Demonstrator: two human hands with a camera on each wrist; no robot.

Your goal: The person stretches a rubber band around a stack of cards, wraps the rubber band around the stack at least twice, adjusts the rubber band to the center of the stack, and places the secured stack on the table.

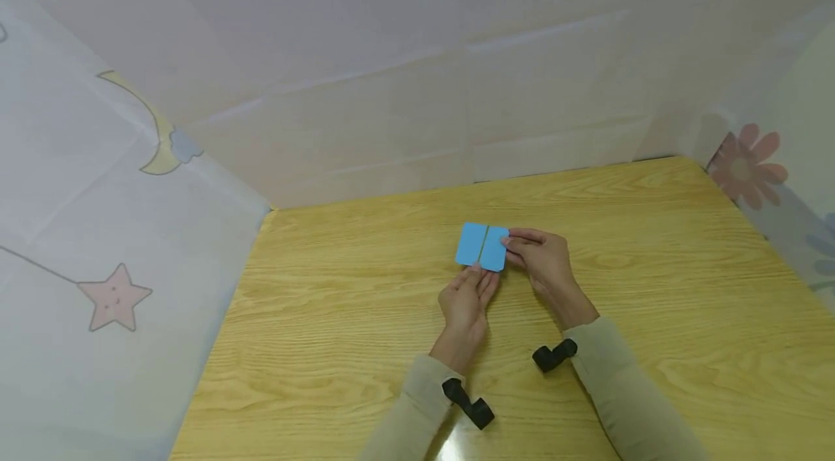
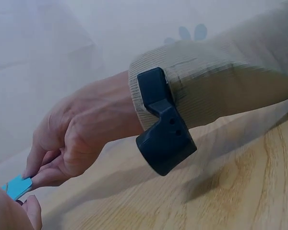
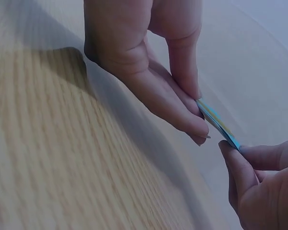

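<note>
The desk (image 1: 652, 287) is a light wood-grain surface enclosed at its far and side edges by pale sheeting (image 1: 391, 84) printed with a star, a moon and flowers. Both forearms wear beige sleeves (image 1: 613, 374), each carrying a black wrist camera mount (image 2: 163, 127). The left hand (image 1: 466, 301) reaches forward near the middle of the desk, its fingertips pinching the near edge of the blue card (image 1: 483, 246). The right hand (image 1: 544, 262) pinches the right edge of the same card between thumb and forefinger. The blue card sits at mid-desk, somewhat toward the far edge, held between the two hands; a line down its centre suggests a fold or two abutting halves, though the head view is too coarse to confirm which. The card appears light, thin and moderately stiff, with a smooth face that could slip; it should handle best when taken by opposite edges, pinched lightly so it does not crease. The head view alone shows the full face of the card and its place on the desk. The right wrist view shows the card (image 3: 218, 123) edge-on, revealing its thinness and the fingertips (image 3: 192, 125) closed on it. The left wrist view shows only one corner of the card (image 2: 17, 186).
</note>
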